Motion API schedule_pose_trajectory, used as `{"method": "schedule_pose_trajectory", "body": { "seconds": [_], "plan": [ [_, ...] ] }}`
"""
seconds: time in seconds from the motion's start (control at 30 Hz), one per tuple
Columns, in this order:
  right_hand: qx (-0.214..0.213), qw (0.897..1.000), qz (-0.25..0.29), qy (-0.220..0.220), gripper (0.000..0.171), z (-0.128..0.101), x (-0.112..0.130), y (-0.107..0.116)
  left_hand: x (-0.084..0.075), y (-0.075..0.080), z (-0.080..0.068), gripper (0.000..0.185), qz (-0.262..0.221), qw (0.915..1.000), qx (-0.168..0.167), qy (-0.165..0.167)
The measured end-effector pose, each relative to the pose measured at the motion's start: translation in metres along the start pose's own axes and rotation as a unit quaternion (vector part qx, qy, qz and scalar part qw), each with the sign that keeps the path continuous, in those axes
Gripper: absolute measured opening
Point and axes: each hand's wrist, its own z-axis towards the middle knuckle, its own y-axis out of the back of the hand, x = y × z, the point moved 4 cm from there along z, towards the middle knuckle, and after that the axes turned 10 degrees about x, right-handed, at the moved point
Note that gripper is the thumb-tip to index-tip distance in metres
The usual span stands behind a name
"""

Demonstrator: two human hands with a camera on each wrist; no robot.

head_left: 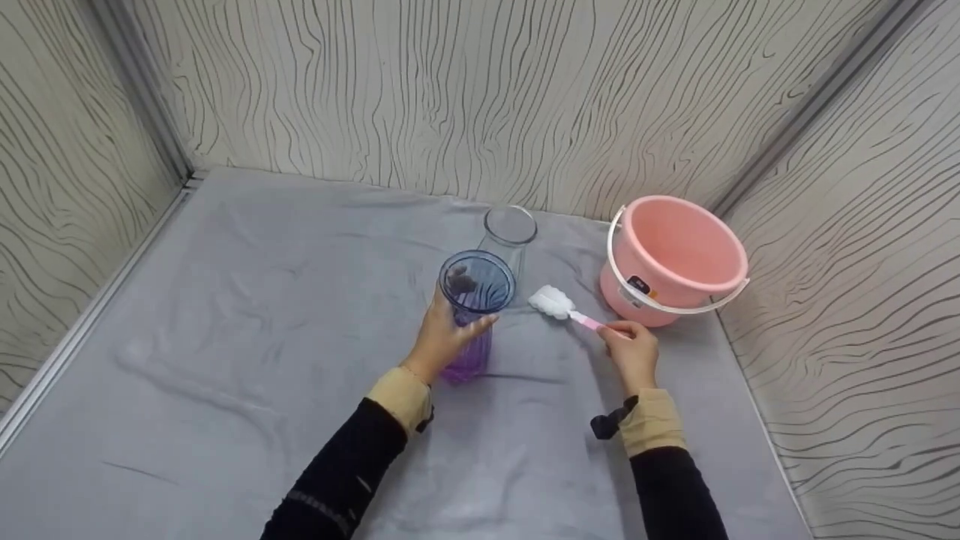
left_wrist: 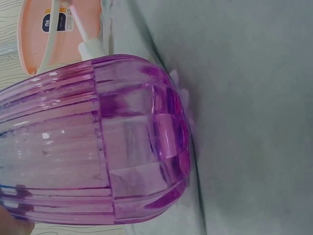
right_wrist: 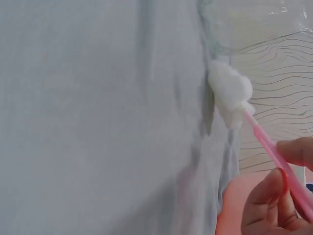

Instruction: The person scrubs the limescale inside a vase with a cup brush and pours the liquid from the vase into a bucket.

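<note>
My left hand (head_left: 442, 337) grips a tall ribbed glass vase (head_left: 472, 349), blue at the rim and purple toward its base. In the left wrist view the purple lower part of the vase (left_wrist: 137, 142) fills much of the picture, with a fingertip at the lower left corner. My right hand (head_left: 634, 351) pinches the pink handle of a sponge brush (head_left: 553, 302), whose white head points left toward the vase. Thumb and fingers on the pink handle (right_wrist: 266, 142) show closely in the right wrist view. Behind the vase stands a clear glass vase (head_left: 511, 229), partly hidden by it.
A pink bucket (head_left: 675, 247) with a white handle stands at the right, just beyond my right hand. Grey cloth (head_left: 225, 315) covers the table. Wood-patterned panels (head_left: 420, 97) rise at the back and both sides.
</note>
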Motion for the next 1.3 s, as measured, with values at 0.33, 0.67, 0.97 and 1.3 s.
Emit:
{"method": "schedule_pose_trajectory", "body": {
  "seconds": [0.33, 0.67, 0.97, 1.3],
  "plan": [
    [-0.017, 0.960, 0.272, 0.065, 0.014, -0.002, 0.005, -0.020, -0.001, 0.000, 0.000, 0.081, -0.001, 1.0000, -0.005, -0.006],
    [-0.050, 0.951, 0.274, 0.131, 0.028, -0.003, 0.020, -0.031, 0.000, 0.000, -0.001, 0.083, 0.002, 1.0000, -0.003, -0.001],
    [-0.066, 0.945, 0.271, 0.171, 0.041, -0.007, 0.037, -0.034, 0.000, -0.002, 0.000, 0.084, 0.008, 0.9999, -0.002, 0.010],
    [-0.089, 0.936, 0.286, 0.184, 0.034, -0.019, 0.055, -0.025, 0.002, -0.001, 0.001, 0.081, 0.001, 1.0000, -0.007, 0.000]
  ]
}}
